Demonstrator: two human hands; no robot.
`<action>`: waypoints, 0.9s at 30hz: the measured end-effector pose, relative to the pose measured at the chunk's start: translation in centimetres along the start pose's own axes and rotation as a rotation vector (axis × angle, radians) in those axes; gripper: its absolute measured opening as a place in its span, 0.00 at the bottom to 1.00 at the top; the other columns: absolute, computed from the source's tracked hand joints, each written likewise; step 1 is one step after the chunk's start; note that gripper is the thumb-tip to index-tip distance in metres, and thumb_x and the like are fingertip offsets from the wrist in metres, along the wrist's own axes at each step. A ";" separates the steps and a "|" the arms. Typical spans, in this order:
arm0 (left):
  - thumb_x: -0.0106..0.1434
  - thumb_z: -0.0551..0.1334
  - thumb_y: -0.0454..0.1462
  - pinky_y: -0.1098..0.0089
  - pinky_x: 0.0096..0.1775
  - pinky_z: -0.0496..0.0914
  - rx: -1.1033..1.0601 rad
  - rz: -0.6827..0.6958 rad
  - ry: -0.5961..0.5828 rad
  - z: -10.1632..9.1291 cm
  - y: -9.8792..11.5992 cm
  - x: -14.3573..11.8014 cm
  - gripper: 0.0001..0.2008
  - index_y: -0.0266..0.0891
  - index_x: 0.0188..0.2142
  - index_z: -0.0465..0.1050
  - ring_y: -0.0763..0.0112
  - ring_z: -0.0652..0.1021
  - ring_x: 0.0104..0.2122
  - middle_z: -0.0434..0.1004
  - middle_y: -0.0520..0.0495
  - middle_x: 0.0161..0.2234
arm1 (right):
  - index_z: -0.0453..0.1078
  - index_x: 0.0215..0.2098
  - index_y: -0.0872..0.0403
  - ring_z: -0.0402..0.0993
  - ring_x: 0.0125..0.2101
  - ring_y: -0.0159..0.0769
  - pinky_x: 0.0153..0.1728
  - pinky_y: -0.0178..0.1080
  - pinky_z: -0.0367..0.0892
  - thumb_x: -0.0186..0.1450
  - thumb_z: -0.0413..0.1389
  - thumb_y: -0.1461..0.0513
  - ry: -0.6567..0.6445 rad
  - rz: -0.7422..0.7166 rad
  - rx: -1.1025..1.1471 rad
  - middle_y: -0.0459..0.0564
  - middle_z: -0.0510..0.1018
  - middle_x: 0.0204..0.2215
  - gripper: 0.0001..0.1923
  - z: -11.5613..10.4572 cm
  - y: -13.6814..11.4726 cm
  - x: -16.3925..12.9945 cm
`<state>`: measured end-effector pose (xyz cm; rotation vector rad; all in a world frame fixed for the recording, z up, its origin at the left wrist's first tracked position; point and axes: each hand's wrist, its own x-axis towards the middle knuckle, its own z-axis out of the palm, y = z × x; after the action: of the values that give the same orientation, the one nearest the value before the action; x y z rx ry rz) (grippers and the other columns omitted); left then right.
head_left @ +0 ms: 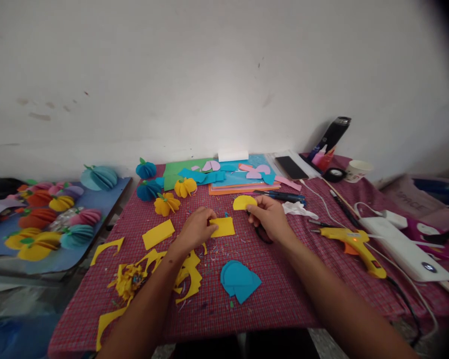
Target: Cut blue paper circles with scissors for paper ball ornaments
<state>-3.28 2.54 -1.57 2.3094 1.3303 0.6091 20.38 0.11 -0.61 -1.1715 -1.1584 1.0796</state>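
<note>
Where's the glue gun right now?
In the head view the yellow glue gun lies on the checked tablecloth to the person's right, just past the right hand, beside the white power strip.

Both hands are out over a desk [284, 294] with a red checked cloth. The left hand [196, 229] presses its fingertips on a yellow paper rectangle [223, 227] lying flat, and the right hand [269, 217] pinches a yellow paper circle [244, 202] just beyond it, with black scissors [262, 234] partly hidden under that hand. Another yellow rectangle [157, 234] sits to the left, yellow offcuts [187, 276] pile up near the left forearm, and a stack of blue circles [239, 280] lies closer in. A yellow glue gun [355, 244] rests off to the right, beside a white power strip [404, 247]. Finished paper pumpkins [167, 203] sit near the wall.
</note>
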 end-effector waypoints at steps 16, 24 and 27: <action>0.59 0.58 0.40 0.72 0.28 0.62 -0.358 -0.090 -0.037 -1.2 0.4 0.1 0.07 0.38 0.31 0.71 0.73 0.71 0.26 0.72 0.52 0.25 | 0.69 0.31 0.56 0.70 0.15 0.28 0.11 0.28 0.57 0.58 0.59 0.56 -0.008 0.104 0.062 0.44 0.75 0.19 0.10 0.1 -0.4 0.3; 0.59 0.59 0.43 0.73 0.27 0.62 -0.478 -0.182 0.020 -1.7 0.3 0.2 0.10 0.38 0.32 0.71 0.74 0.68 0.24 0.70 0.52 0.25 | 0.72 0.31 0.56 0.65 0.15 0.27 0.14 0.29 0.58 0.58 0.60 0.55 0.093 0.039 0.055 0.43 0.74 0.17 0.11 -1.2 -0.8 0.8; 0.59 0.59 0.43 0.73 0.28 0.62 -0.504 -0.184 0.059 -1.8 0.3 0.3 0.10 0.37 0.32 0.71 0.74 0.69 0.25 0.70 0.52 0.26 | 0.71 0.28 0.55 0.61 0.13 0.26 0.14 0.29 0.56 0.57 0.60 0.56 0.194 -0.027 -0.007 0.41 0.71 0.14 0.10 -3.2 -1.2 1.5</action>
<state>-3.96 2.92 0.14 1.7575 1.2255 0.8440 23.69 1.13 0.59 -1.2333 -1.0251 0.9203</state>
